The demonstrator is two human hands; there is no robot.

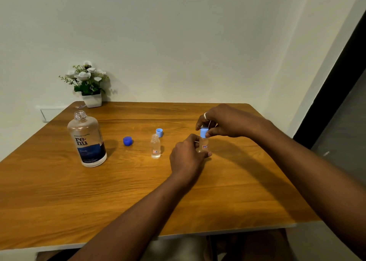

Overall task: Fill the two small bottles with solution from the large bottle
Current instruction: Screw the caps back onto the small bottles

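The large clear bottle [87, 140] with a dark blue label stands uncapped at the table's left. Its dark blue cap [127, 141] lies to its right. One small clear bottle [155, 146] stands open in the middle, with its light blue cap [159, 132] lying just behind it. My left hand [188, 156] grips the second small bottle [204, 145] around its body. My right hand [223, 122] pinches the light blue cap [203, 132] sitting on that bottle's neck.
A white pot of artificial flowers [90, 86] stands at the back left corner of the wooden table [138, 191]. Walls close the back and right sides. A wall socket [48, 113] is behind the left edge.
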